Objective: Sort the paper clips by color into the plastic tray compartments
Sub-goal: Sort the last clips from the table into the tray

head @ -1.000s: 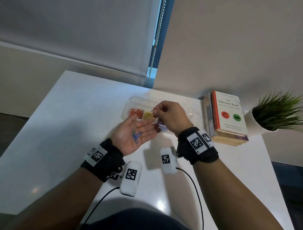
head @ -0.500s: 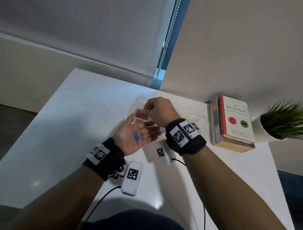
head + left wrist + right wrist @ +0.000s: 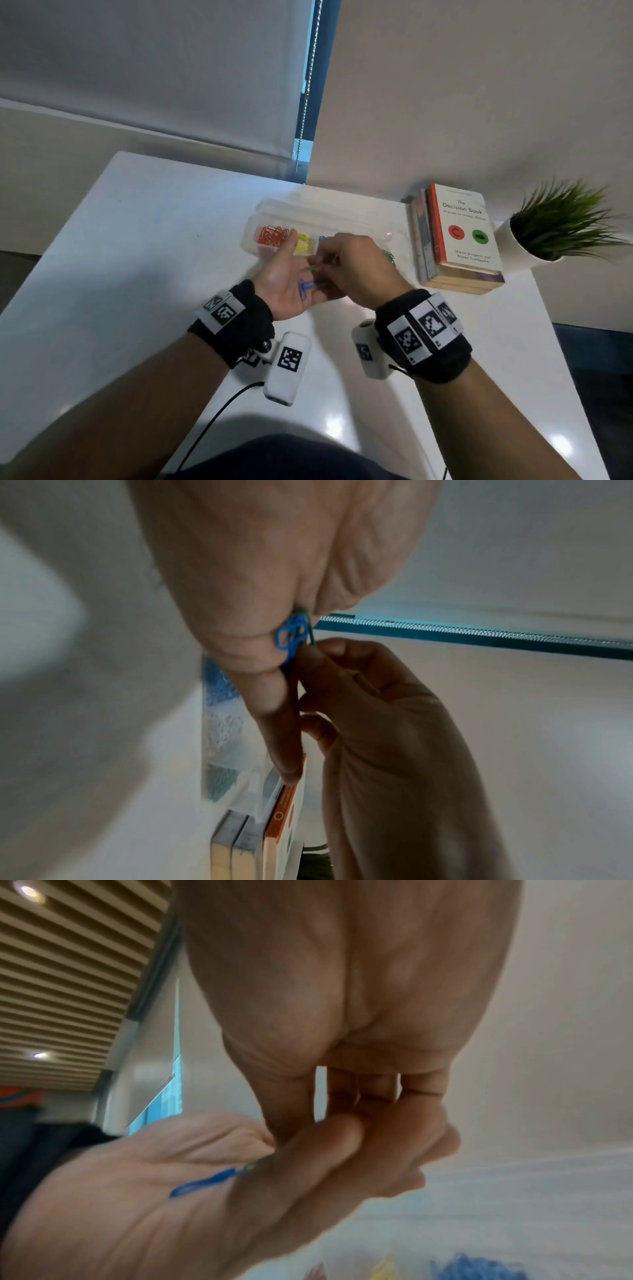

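Note:
My left hand (image 3: 291, 286) lies palm up in front of the clear plastic tray (image 3: 251, 246), with a few blue paper clips (image 3: 306, 287) resting on the palm. My right hand (image 3: 330, 269) reaches over that palm and pinches a green paper clip (image 3: 313, 268) between thumb and fingertip. In the left wrist view the green clip (image 3: 311, 633) sits beside the blue clips (image 3: 290, 636). The tray holds orange clips (image 3: 272, 235), yellow clips (image 3: 303, 241), blue clips (image 3: 322, 238) and green clips (image 3: 388, 257) in separate compartments. My right hand hides the tray's middle.
A stack of books (image 3: 459, 236) lies right of the tray, with a potted plant (image 3: 555, 229) beyond it. The white table (image 3: 137, 257) ends at a wall behind the tray. A blind chain (image 3: 306, 85) hangs at the back.
My right hand came back from the tray's orange compartment to my left palm and now pinches a green clip. The left hand stayed palm up with the blue clips.

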`<state>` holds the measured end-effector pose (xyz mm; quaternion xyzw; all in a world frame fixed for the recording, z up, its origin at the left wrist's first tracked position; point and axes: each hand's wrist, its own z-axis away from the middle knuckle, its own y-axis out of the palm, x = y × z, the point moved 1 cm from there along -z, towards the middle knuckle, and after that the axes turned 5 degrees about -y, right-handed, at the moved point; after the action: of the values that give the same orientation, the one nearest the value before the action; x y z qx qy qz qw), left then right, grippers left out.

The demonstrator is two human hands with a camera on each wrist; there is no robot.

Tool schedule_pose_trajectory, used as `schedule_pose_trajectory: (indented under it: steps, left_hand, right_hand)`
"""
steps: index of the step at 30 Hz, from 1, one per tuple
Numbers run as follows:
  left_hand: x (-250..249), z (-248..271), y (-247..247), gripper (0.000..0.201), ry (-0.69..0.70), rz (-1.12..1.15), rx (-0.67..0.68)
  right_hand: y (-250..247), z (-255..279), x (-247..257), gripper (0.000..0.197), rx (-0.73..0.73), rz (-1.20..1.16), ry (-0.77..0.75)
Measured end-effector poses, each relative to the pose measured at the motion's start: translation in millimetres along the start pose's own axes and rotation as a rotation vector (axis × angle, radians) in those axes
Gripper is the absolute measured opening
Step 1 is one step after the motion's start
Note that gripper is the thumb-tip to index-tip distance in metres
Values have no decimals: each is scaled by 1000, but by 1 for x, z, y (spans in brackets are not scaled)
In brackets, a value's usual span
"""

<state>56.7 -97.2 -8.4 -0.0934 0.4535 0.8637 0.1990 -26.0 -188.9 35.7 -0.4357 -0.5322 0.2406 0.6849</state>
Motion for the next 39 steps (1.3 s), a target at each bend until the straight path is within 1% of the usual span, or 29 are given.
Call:
schedule_pose_trajectory:
  steps: [2,4,6,8,10,12,15,16,17,18,20,22,24,26,28,31,34,36,39]
  left_hand:
    - [1,-4,3,85,-10,-22,19]
    - [0,-7,4,87,-16,-53,12]
    - [-2,-9,4,87,-2,-63,-9]
    - [-3,-10,3,84,25,-43,-32]
    - [-4,-11,3,81,57,-18,-56]
    - [-5,-11,5,79,80,-10,-70]
    - [-6,-12,6,76,102,-1,-76]
    - [-7,-12,6,75,109,7,-83]
    - [-8,-12,7,74,119,11,-90]
    - [-8,-13,8,73,131,14,-102]
    - [-9,-16,10,72,146,16,-129]
    - [-8,-18,13,71,139,11,-160]
    - [-6,-18,14,71,116,0,-172]
    - [-5,-16,15,71,102,-6,-192]
    - [-5,-13,15,68,115,2,-221]
    - [-5,-12,14,65,142,2,-243]
    - [-7,-12,13,64,147,-19,-264]
    - [-10,-11,14,65,149,-34,-268]
    - [-14,-8,15,65,152,-27,-238]
  right_hand:
    - [-14,7,-13,10,-99,-120,84]
    - [-28,13,-32,15,-237,-195,168]
    - [-36,17,-53,13,-314,-140,280]
    - [-38,19,-73,9,-301,-7,414]
    - [-34,20,-88,11,-265,83,508]
    - [-27,20,-97,14,-228,103,564]
    - [-22,19,-102,10,-208,95,634]
    - [-23,20,-99,11,-224,84,632]
    - [-25,20,-93,16,-249,61,596]
    - [-27,21,-83,19,-271,20,521]
    - [-27,23,-51,20,-271,-101,305]
    - [-16,24,-21,24,-168,-168,134]
    - [2,20,-8,28,-81,-133,46]
    - [16,15,-6,26,-58,-109,17]
    - [23,12,-7,22,-47,-98,23]
    - [26,9,-6,18,-34,-95,41]
    - [24,6,-1,15,-28,-45,17]
    - [22,4,2,17,-53,0,-23]
    - [22,1,5,19,-111,1,-86]
